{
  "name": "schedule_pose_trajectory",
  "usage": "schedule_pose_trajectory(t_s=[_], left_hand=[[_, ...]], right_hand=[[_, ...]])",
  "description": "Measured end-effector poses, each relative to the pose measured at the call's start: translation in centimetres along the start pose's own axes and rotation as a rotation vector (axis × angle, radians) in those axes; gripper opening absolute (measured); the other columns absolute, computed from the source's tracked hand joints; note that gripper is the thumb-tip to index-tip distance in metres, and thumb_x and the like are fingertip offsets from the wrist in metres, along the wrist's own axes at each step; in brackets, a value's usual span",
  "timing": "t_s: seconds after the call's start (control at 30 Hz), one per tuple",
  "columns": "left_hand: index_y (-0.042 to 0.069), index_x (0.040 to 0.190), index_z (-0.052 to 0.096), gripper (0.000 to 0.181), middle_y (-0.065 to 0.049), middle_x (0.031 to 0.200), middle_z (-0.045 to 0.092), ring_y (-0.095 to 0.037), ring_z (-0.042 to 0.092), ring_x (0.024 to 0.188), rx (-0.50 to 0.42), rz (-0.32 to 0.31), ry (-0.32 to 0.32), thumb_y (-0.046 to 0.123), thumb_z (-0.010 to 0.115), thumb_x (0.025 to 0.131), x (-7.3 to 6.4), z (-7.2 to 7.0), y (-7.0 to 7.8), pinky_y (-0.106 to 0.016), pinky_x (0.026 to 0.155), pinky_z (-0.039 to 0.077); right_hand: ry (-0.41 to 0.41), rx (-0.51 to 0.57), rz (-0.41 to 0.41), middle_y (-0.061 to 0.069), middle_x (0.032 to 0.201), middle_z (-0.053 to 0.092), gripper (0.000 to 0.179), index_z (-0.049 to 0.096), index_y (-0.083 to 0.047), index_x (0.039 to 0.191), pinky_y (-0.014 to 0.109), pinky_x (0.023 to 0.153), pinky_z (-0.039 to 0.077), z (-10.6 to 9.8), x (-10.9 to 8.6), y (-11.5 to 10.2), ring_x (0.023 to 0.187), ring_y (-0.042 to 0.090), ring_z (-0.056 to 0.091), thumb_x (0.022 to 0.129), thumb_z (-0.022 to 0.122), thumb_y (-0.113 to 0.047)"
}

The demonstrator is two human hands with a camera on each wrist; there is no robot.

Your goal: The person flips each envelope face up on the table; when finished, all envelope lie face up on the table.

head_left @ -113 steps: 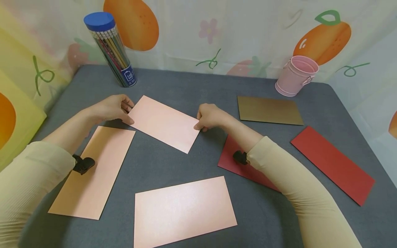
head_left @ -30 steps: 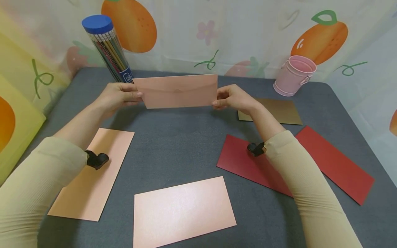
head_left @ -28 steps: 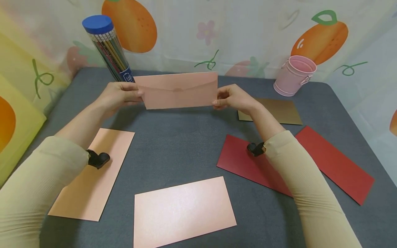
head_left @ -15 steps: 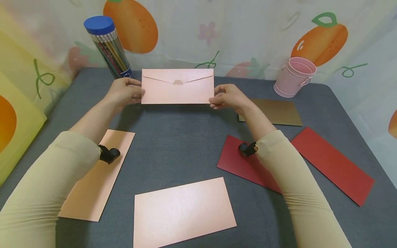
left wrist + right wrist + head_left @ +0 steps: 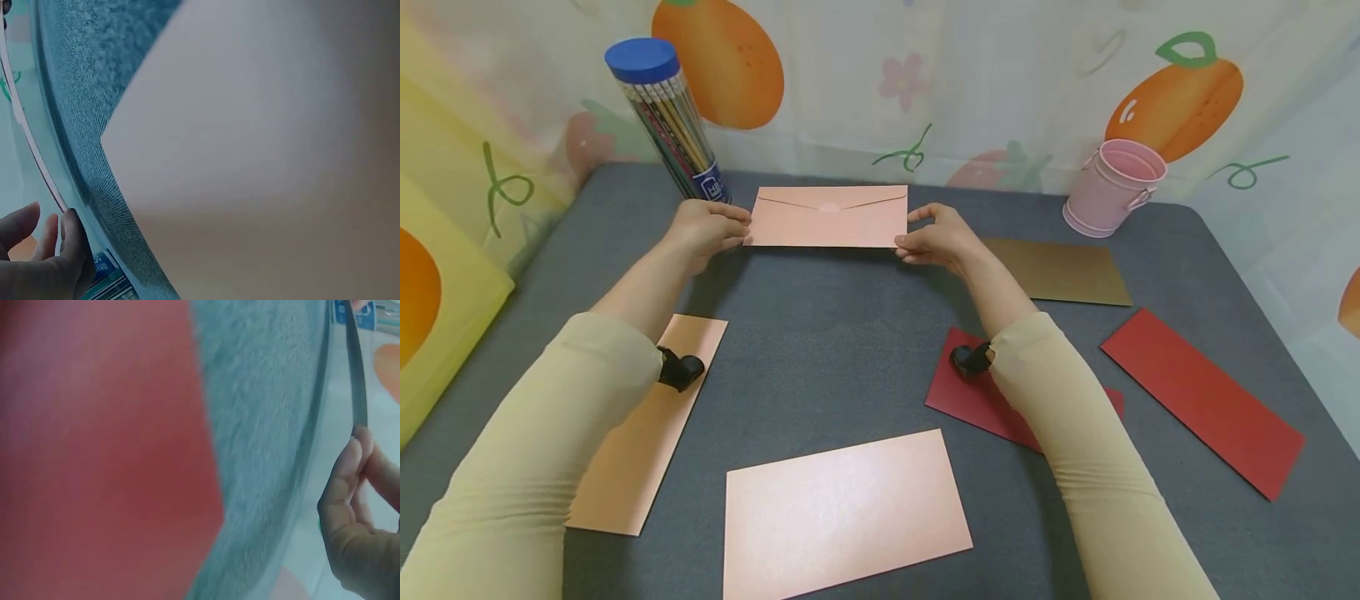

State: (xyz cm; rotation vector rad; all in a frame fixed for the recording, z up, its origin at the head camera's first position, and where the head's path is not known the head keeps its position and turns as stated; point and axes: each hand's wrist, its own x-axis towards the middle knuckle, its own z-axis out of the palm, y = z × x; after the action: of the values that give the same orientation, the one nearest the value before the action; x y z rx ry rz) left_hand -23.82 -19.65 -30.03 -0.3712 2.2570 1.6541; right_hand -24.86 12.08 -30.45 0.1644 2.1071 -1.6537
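Observation:
A pale pink envelope (image 5: 829, 227), its flap side up with a round seal at the middle, is held between both hands near the back of the table. My left hand (image 5: 706, 232) pinches its left end, and my right hand (image 5: 938, 239) pinches its right end. In the left wrist view the envelope's thin edge (image 5: 39, 159) runs up from the fingertips. The right wrist view shows the thumb and fingers (image 5: 355, 453) on the other end of that edge. A shadow lies on the table below it.
A second pink envelope (image 5: 842, 512) lies in front, and a peach one (image 5: 632, 458) lies under the left forearm. Red envelopes (image 5: 1206, 404) and a brown one (image 5: 1067, 271) lie at right. Behind stand a tub of pencils (image 5: 670, 125) and a pink bucket (image 5: 1112, 192).
The envelope was lifted from lower on the table, turned so its flap side faces up, then tipped back flatter and lowered slightly. Both hands have drawn a little closer together.

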Motion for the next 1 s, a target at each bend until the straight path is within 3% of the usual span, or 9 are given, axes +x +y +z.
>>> schedule_pose_trajectory(t_s=[0.2, 0.37, 0.47, 0.6, 0.77, 0.87, 1.0], left_hand=[[-0.003, 0.151, 0.032, 0.051, -0.018, 0.161, 0.029, -0.023, 0.037, 0.147, -0.045, -0.028, 0.004, 0.010, 0.044, 0.103, 0.5, 0.2, 0.3, -0.026, 0.118, 0.038], [-0.003, 0.152, 0.030, 0.054, -0.016, 0.158, 0.037, -0.019, 0.042, 0.143, -0.099, -0.051, 0.045, 0.016, 0.043, 0.103, 1.0, 0.5, 0.5, -0.028, 0.120, 0.035], [-0.001, 0.151, 0.034, 0.054, -0.012, 0.154, 0.042, -0.017, 0.046, 0.138, -0.131, -0.063, 0.091, 0.018, 0.044, 0.102, 1.2, 0.8, 0.7, -0.026, 0.120, 0.036], [0.003, 0.154, 0.030, 0.057, -0.010, 0.159, 0.036, -0.017, 0.039, 0.145, -0.156, -0.077, 0.116, 0.025, 0.042, 0.103, 1.4, 1.2, 0.8, -0.027, 0.123, 0.031], [0.003, 0.157, 0.016, 0.063, -0.009, 0.165, 0.022, -0.019, 0.024, 0.154, -0.194, -0.068, 0.102, 0.028, 0.038, 0.104, 1.6, 1.7, 1.0, -0.026, 0.126, 0.024], [0.002, 0.158, 0.009, 0.065, -0.009, 0.167, 0.015, -0.019, 0.017, 0.156, -0.218, -0.053, 0.075, 0.029, 0.036, 0.105, 1.6, 1.8, 1.1, -0.024, 0.127, 0.020], [0.002, 0.158, 0.006, 0.066, -0.010, 0.168, 0.010, -0.020, 0.013, 0.156, -0.210, -0.035, 0.063, 0.030, 0.035, 0.106, 1.4, 1.9, 1.1, -0.024, 0.127, 0.018]], right_hand=[[0.053, 0.099, 0.078, 0.009, 0.100, 0.065, 0.055, 0.043, -0.010, 0.143, 0.021, 0.070, 0.060, 0.7, 0.6, -0.4, 0.083, 0.015, 0.070, 0.093, 0.064, -0.003], [0.076, 0.166, 0.124, 0.010, 0.104, 0.063, 0.055, 0.044, -0.013, 0.144, 0.022, 0.075, 0.061, 1.3, 1.1, -0.7, 0.089, 0.017, 0.069, 0.094, 0.062, 0.000], [0.085, 0.188, 0.139, 0.009, 0.104, 0.063, 0.055, 0.045, -0.013, 0.144, 0.022, 0.076, 0.060, 1.6, 1.5, -0.8, 0.087, 0.016, 0.068, 0.094, 0.061, 0.002], [0.105, 0.220, 0.150, 0.010, 0.105, 0.063, 0.053, 0.047, -0.011, 0.143, 0.022, 0.074, 0.060, 1.9, 2.1, -0.9, 0.079, 0.013, 0.067, 0.094, 0.060, 0.003], [0.125, 0.218, 0.174, 0.015, 0.126, 0.063, 0.053, 0.046, -0.010, 0.144, 0.023, 0.081, 0.060, 2.2, 2.6, -1.0, 0.078, 0.013, 0.066, 0.095, 0.058, 0.004], [0.128, 0.190, 0.183, 0.016, 0.138, 0.058, 0.054, 0.045, -0.008, 0.146, 0.026, 0.092, 0.058, 2.4, 2.7, -1.1, 0.088, 0.015, 0.066, 0.095, 0.057, 0.005], [0.134, 0.152, 0.173, 0.017, 0.141, 0.056, 0.053, 0.045, -0.005, 0.146, 0.028, 0.100, 0.055, 2.5, 2.8, -1.1, 0.105, 0.020, 0.066, 0.096, 0.055, 0.007]])
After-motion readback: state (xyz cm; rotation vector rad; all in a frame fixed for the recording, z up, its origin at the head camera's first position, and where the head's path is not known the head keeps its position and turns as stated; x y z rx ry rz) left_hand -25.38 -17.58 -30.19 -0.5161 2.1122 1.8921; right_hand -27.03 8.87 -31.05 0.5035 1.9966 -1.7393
